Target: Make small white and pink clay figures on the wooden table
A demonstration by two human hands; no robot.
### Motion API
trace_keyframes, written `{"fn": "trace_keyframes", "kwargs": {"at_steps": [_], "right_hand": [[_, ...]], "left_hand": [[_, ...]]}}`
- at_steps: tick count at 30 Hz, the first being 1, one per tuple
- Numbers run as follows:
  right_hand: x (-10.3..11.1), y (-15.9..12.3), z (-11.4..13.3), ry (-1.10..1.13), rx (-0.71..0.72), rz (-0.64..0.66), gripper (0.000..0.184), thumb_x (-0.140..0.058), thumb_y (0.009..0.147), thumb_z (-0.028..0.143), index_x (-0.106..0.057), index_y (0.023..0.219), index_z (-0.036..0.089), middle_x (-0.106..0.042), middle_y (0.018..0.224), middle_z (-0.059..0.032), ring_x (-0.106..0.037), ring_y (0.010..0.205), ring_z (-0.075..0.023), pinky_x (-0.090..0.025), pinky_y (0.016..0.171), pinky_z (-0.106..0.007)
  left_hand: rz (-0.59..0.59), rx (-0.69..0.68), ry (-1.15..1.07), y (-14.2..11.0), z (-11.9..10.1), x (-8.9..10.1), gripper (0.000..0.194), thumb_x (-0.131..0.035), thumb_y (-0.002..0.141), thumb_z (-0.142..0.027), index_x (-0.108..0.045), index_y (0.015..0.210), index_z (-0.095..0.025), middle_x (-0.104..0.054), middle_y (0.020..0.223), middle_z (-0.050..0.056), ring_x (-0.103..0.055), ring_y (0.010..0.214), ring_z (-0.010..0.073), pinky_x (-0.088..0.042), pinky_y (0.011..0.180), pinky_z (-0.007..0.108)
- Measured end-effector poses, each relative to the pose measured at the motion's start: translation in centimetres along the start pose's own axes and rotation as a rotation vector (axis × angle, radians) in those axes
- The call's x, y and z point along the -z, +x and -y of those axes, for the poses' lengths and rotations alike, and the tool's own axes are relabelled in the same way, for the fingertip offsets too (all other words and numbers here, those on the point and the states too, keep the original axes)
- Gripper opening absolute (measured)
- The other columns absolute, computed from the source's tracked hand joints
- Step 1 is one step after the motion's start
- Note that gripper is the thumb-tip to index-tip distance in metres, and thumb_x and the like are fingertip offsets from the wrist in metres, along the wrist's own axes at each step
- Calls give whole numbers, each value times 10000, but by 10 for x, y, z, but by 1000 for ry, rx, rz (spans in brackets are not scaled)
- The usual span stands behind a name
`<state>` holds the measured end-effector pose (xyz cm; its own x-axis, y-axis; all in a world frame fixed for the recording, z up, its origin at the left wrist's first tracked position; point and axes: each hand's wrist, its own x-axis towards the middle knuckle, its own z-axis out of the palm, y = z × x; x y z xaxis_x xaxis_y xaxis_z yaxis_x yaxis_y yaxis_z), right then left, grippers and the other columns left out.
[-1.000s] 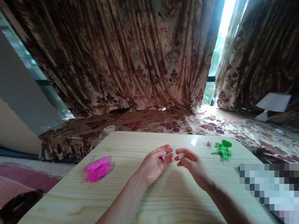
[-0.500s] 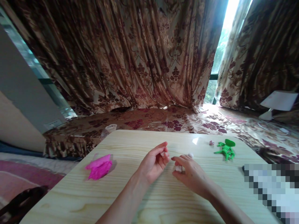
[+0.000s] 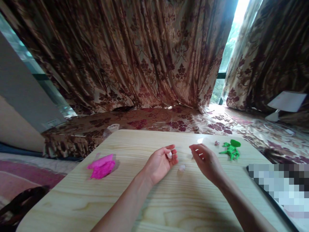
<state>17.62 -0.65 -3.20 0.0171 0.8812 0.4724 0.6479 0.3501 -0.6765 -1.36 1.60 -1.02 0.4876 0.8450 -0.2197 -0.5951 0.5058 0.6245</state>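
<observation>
My left hand [image 3: 161, 164] is turned palm up above the table, with a small white lump [image 3: 170, 155] pinched between thumb and fingers. On the table just right of it lies another whitish lump [image 3: 182, 168], which neither hand touches. Farther right, my right hand [image 3: 208, 162] hovers with its fingers loosely bent and apart, and I see nothing in it. A green figure [image 3: 231, 150] with thin limbs, looking like modelling clay, lies at the far right of the table. Beside it is a small pinkish lump [image 3: 217, 143].
Bright pink crumpled material [image 3: 102, 166] lies on the left of the light wooden table [image 3: 79, 206]. A blurred-out flat object [image 3: 277, 193] occupies the right edge. Behind stand a clear plastic container [image 3: 111, 129], a white lamp [image 3: 287, 101] and patterned curtains [image 3: 145, 58].
My right hand has lifted away to the right, uncovering the whitish lump on the table. A white lump now shows in my left hand, which was not visible there before.
</observation>
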Motion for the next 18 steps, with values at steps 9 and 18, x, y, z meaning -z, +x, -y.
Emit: {"fn": "trace_keyframes", "kwargs": {"at_steps": [9, 18], "right_hand": [[-15, -10, 3, -98, 34, 170, 214, -436, 827, 162, -628, 900, 224, -609, 819, 1, -534, 591, -112, -410, 589, -240], [-16, -11, 5, -124, 41, 189, 226, -422, 831, 171, -625, 912, 229, -619, 819, 5, -541, 599, -119, -407, 601, -241]], "left_hand": [[2, -68, 20, 1, -3, 2, 200, -582, 783, -250, -560, 950, -143, -527, 646, -17, -465, 477, 42, -365, 412, 154], [58, -47, -152, 3, -6, 6, 136, -477, 793, -105, -579, 882, -113, -461, 591, -19, -410, 479, 49, -358, 469, 173]]}}
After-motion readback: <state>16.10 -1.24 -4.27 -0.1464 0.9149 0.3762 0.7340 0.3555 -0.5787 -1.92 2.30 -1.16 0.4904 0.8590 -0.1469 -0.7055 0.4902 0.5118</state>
